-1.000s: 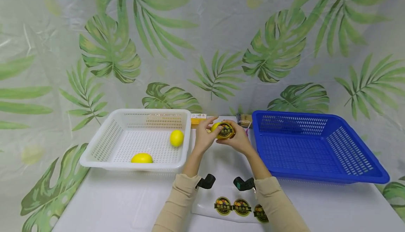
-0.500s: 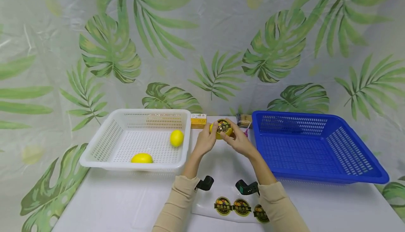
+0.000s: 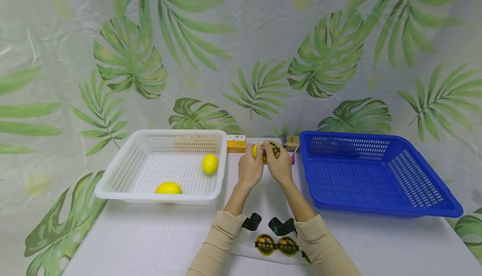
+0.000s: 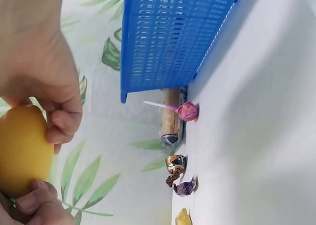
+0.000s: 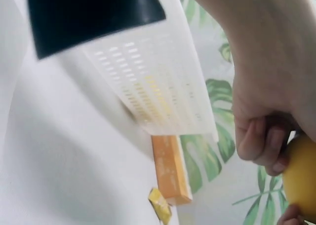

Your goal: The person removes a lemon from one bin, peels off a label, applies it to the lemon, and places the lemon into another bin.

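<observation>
A yellow lemon (image 3: 255, 151) is held up between both hands over the middle of the table, with a round black-and-gold fruit sticker (image 3: 276, 151) on the side facing me. My left hand (image 3: 251, 168) grips its left end, and my right hand (image 3: 279, 165) grips the right end. Both thumbs lie side by side across the top, the right one over part of the sticker. In the left wrist view the lemon's (image 4: 24, 151) plain underside shows between curled fingertips of the two hands. The right wrist view catches only an edge of the lemon (image 5: 302, 173).
A white basket (image 3: 158, 197) with two lemons (image 3: 210, 164) stands left; a blue basket (image 3: 380, 210) stands right. Behind the hands are an orange box (image 3: 236, 144), a brown packet (image 3: 290, 143) and a pink lollipop (image 4: 187, 111). A sheet of stickers (image 3: 265, 244) lies near the forearms.
Both hands have drawn closer together around the lemon. The thumbs have come side by side, the right one over the sticker, which was more exposed before.
</observation>
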### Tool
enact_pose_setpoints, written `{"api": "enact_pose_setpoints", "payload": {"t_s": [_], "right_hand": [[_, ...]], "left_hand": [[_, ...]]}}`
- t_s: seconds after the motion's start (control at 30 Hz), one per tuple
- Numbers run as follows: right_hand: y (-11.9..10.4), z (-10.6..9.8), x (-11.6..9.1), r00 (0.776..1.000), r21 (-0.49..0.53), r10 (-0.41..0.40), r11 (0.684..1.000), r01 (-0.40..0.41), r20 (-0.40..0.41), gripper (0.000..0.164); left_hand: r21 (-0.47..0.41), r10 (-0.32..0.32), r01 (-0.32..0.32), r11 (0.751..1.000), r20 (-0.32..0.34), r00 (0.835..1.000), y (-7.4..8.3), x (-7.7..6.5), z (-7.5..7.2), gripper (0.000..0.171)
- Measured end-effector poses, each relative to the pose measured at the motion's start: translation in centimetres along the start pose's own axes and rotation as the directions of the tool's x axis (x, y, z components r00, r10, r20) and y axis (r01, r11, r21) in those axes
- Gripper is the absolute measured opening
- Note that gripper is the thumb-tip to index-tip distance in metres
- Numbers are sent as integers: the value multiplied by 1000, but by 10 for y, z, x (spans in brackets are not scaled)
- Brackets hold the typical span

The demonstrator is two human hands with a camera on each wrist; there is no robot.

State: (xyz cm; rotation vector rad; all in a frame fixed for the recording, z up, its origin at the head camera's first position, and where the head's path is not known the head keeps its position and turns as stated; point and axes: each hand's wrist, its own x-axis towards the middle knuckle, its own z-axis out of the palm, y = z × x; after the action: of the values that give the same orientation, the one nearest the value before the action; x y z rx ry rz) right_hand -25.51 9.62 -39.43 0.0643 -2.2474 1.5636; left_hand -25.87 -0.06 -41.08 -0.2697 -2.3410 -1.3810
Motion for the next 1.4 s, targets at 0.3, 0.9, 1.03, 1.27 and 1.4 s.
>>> {"api": "enact_pose_setpoints", "payload": {"t_s": [0.3, 0.9, 1.03, 1.27, 1.4], "right_hand": [[1, 5, -1, 983, -9, 73, 997, -76, -170, 43], [9, 11, -7, 915, 70, -85, 990, 123, -395, 32], [9, 10, -8, 906, 81, -109, 985, 154, -408, 32], [14, 7, -8, 913, 100, -134, 978, 186, -385, 31], [17, 7, -9, 911, 118, -151, 970, 211, -385, 32]], "left_hand": [[-40, 9, -11, 999, -51, 999, 1, 1, 4, 32], [-135, -163, 142, 981, -152, 975, 22, 1, 13, 43], [-160, -138, 117, 980, -130, 982, 21, 0, 13, 39], [-163, -126, 110, 980, -90, 988, 18, -1, 10, 38], [-160, -119, 103, 982, -90, 989, 15, -2, 11, 37]]}}
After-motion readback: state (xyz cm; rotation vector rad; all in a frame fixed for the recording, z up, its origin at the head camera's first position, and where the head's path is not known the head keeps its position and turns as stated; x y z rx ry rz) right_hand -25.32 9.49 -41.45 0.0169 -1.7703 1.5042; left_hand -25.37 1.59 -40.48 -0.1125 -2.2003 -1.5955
